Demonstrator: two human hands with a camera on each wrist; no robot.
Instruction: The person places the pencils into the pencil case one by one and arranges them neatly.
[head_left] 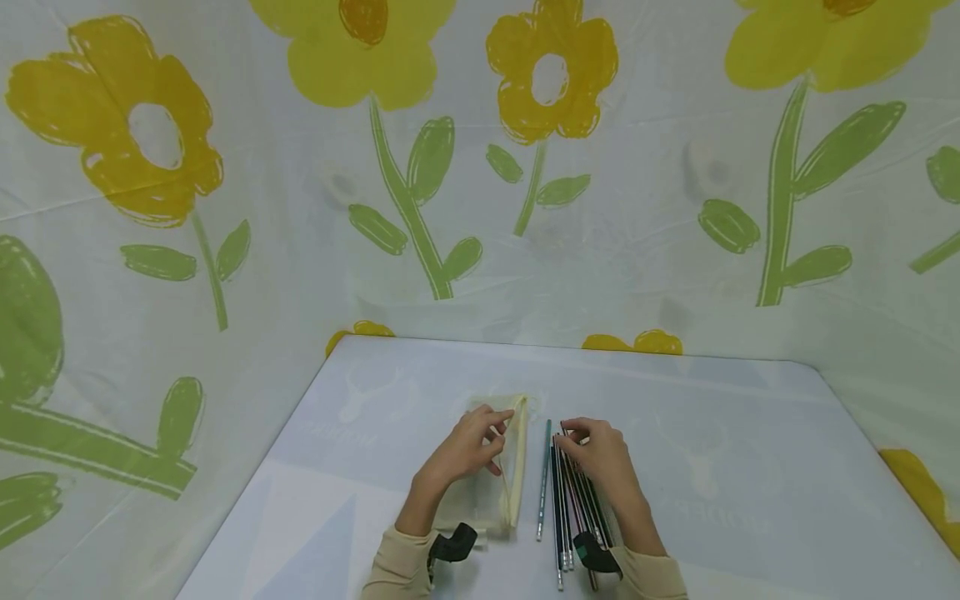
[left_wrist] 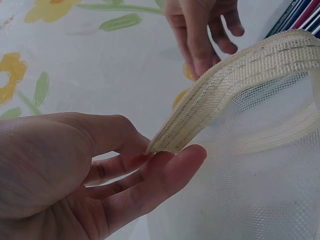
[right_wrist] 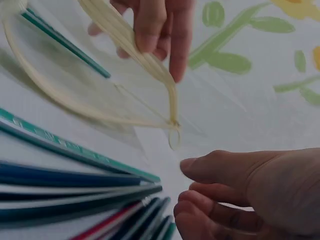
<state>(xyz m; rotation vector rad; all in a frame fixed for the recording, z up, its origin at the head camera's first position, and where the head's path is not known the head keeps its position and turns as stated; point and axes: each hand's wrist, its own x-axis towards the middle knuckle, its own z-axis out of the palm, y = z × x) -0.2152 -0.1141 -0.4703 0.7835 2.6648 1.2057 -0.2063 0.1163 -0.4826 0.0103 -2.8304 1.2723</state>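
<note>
My left hand (head_left: 465, 446) pinches the cream zip edge of a see-through mesh pouch (head_left: 519, 467) between thumb and fingers. In the left wrist view the zip band (left_wrist: 250, 75) curves away from the fingertips and the mouth stands apart. Seen in the right wrist view, a teal pencil (right_wrist: 67, 44) lies within the loop of the pouch's mouth. My right hand (head_left: 600, 458) is over the far ends of a bunch of pencils (head_left: 558, 517). Its thumb and fingers are loosely bent, with nothing between them in the right wrist view (right_wrist: 245, 185).
A light teal pencil (head_left: 543, 483) lies between the pouch and the bunch. The white table (head_left: 750, 500) bears faint printing. Behind it hangs a white sheet (head_left: 637, 250) with yellow flowers. Both wrists wear black camera mounts (head_left: 453, 543).
</note>
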